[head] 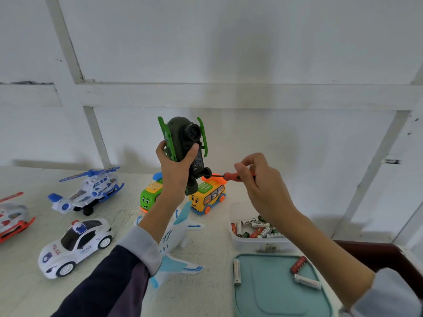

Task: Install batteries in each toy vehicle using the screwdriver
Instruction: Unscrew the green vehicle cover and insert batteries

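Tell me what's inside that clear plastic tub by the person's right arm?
The clear tub holds a loose heap of batteries, mostly white, some red or dark green. The right forearm covers the tub's far right corner, so what lies there is hidden.

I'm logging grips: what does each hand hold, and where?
Left hand grips the dark green toy helicopter around its body. Right hand pinches the screwdriver by its red handle.
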The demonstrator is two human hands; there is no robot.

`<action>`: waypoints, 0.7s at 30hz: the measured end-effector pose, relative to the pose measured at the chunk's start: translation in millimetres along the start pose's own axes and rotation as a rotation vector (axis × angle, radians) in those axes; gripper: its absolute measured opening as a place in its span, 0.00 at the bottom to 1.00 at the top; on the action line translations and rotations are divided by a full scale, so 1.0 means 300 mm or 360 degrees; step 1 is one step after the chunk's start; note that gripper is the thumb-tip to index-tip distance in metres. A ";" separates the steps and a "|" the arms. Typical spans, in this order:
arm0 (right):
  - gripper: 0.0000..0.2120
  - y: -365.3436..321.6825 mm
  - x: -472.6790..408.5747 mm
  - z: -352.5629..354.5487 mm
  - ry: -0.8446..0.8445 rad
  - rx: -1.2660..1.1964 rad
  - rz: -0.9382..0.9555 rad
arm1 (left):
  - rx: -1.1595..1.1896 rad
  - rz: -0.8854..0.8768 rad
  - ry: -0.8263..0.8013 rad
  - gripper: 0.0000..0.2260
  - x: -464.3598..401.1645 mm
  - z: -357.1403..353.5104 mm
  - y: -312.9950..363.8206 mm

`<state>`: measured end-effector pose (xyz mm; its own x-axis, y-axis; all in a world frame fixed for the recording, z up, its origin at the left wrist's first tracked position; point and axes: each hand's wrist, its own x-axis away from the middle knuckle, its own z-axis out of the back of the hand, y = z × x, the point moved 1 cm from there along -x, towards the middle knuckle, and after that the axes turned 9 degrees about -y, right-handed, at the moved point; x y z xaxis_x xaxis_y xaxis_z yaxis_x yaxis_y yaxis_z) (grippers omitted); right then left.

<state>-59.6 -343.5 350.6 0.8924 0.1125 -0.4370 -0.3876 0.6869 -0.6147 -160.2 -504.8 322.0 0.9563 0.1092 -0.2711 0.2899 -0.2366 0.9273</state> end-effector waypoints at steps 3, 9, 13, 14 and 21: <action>0.19 0.021 0.003 0.000 -0.0028 0.0005 -0.0049 | -0.0043 -0.0048 -0.0007 0.31 0.000 0.000 0.000; 0.16 0.025 0.004 -0.001 -0.0153 -0.0200 0.0028 | -0.0228 -0.0178 -0.0001 0.33 0.000 -0.003 0.000; 0.13 0.024 -0.005 0.006 -0.0164 -0.0331 -0.0225 | -0.0234 -0.0203 0.0017 0.34 0.002 -0.007 0.003; 0.15 0.028 -0.008 0.008 -0.0215 -0.0283 -0.0271 | -0.0262 -0.0220 0.0009 0.33 0.004 -0.010 0.005; 0.10 0.026 -0.003 0.006 -0.0044 -0.0389 -0.0045 | -0.0327 -0.0283 0.0016 0.34 0.009 -0.006 0.006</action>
<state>-62.9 -337.0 347.2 0.9084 0.1174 -0.4012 -0.4036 0.4965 -0.7685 -157.2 -503.3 323.5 0.8904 0.1413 -0.4326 0.4385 -0.0123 0.8986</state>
